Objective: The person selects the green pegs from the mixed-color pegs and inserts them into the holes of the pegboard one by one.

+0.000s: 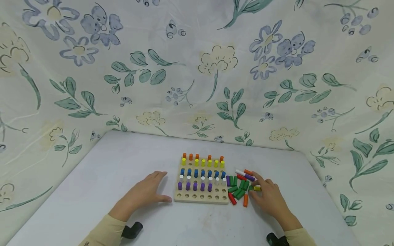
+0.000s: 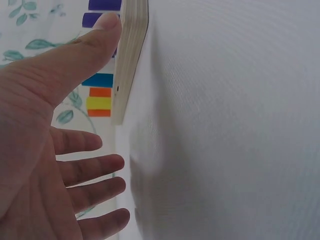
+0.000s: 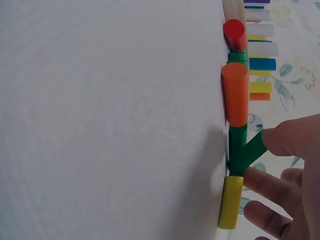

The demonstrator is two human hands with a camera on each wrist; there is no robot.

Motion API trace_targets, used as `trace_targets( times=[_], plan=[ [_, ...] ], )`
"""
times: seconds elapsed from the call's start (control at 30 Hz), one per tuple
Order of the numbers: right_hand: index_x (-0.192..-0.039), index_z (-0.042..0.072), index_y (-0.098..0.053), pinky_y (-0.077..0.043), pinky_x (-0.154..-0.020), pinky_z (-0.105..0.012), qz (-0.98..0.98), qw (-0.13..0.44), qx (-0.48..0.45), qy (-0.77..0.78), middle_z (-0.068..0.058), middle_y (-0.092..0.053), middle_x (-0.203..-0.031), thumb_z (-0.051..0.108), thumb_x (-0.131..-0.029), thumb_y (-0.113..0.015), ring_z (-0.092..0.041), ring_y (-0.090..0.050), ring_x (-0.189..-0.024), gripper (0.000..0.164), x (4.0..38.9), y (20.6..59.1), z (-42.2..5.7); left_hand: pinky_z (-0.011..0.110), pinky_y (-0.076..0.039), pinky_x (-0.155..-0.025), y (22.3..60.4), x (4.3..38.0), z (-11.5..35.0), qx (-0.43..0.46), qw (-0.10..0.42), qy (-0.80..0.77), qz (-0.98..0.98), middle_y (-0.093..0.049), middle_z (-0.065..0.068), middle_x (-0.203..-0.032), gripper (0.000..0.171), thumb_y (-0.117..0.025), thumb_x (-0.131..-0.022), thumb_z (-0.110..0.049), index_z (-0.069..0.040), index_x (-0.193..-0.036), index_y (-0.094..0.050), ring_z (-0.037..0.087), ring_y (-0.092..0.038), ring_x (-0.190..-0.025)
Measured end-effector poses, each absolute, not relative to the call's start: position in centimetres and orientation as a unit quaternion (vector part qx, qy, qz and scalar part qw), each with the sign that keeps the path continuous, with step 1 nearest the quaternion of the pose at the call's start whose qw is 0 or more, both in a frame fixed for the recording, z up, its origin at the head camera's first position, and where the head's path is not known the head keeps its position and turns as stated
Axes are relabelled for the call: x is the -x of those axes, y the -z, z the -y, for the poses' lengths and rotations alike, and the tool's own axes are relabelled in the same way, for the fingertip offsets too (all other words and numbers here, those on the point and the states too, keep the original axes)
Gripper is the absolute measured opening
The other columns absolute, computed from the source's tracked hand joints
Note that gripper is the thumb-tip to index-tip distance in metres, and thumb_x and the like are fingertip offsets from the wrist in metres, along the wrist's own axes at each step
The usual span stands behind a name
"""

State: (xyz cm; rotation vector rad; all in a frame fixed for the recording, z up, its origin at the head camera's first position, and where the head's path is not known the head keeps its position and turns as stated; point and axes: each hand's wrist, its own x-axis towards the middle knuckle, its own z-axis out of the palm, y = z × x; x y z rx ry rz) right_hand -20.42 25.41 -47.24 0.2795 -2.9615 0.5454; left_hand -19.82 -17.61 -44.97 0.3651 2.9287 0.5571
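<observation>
a pegboard (image 1: 201,201) partly filled with coloured pegs (image 1: 196,173)
in the head view, we see it on the white table (image 1: 147,153), our left hand (image 1: 147,190) just beside it with fingers spread, our right hand (image 1: 271,197) at the loose pegs (image 1: 240,194) to its right. from the left wrist, our thumb (image 2: 87,54) stands apart near the pegboard's edge. from the right wrist, we pinch a tilted green peg (image 3: 251,151) just beside a yellow peg (image 3: 231,202).
</observation>
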Motion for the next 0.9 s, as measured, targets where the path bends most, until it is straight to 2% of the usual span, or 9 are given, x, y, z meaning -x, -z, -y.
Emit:
trace_targets(
  times=[0.4, 0.67, 0.9],
  plan=[
    [-0.157, 0.010, -0.036, -0.045, -0.099, -0.057, 0.970, 0.064, -0.100, -0.210, -0.006, -0.074, -0.111, 0.024, -0.098, -0.068, -0.029, -0.059, -0.102, 0.068, 20.4, 47.4, -25.8, 0.059, -0.042, -0.110, 45.2, 19.9, 17.0, -0.125, 0.061, -0.177, -0.974, -0.048, 0.026, -0.149, 0.109, -0.086, -0.068, -0.062, -0.001, -0.149, -0.046, 0.045, -0.045, -0.138],
    [-0.154, 0.006, -0.040, -0.048, -0.084, -0.045, 0.966, 0.091, -0.107, -0.217, -0.003, -0.072, -0.103, 0.018, -0.100, -0.065, -0.016, -0.055, -0.086, 0.061, 20.4, 47.7, -25.9, 0.058, -0.041, -0.111, 45.4, 19.9, 16.5, -0.128, 0.057, -0.176, -0.974, -0.047, 0.026, -0.149, 0.107, -0.086, -0.070, -0.060, 0.000, -0.149, -0.046, 0.045, -0.044, -0.138],
    [-0.153, 0.005, -0.041, -0.049, -0.089, -0.050, 0.964, 0.096, -0.109, -0.224, -0.005, -0.072, -0.102, 0.016, -0.100, -0.064, -0.017, -0.056, -0.086, 0.059, 20.4, 47.7, -25.9, 0.058, -0.039, -0.113, 45.5, 20.1, 16.2, -0.147, 0.046, -0.169, -0.974, -0.047, 0.024, -0.151, 0.104, -0.086, -0.071, -0.057, -0.004, -0.151, -0.047, 0.044, -0.044, -0.139]
  ],
)
